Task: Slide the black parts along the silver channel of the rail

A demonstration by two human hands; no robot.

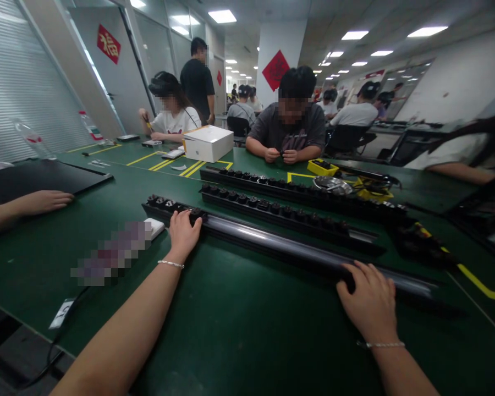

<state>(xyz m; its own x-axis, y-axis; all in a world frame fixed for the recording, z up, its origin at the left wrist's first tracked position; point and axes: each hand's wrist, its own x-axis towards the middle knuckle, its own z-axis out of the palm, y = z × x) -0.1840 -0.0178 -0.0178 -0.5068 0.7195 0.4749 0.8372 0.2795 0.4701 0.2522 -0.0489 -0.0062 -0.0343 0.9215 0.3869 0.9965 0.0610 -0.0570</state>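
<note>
A long black rail [264, 237] lies slantwise across the green table in front of me. Its left end holds a few small black socket-like parts [160, 202]; the rest of its channel is bare and shiny. My left hand [183, 234] has its thumb and fingers about the last black part [197, 214] in that row. Farther right, my right hand [369, 300] is curled over the rail's near edge, thumb toward me. Something dark shows between thumb and forefinger, and I cannot tell whether it is a loose part or the rail's side.
Behind lie a second rail [272, 209] and a third [239, 179], both lined with black parts. A pixelated object [111, 253] with a cable is left of my arm. Another person's hand [49, 202] rests by a black panel [66, 173]. A white box [209, 144] and seated people are beyond.
</note>
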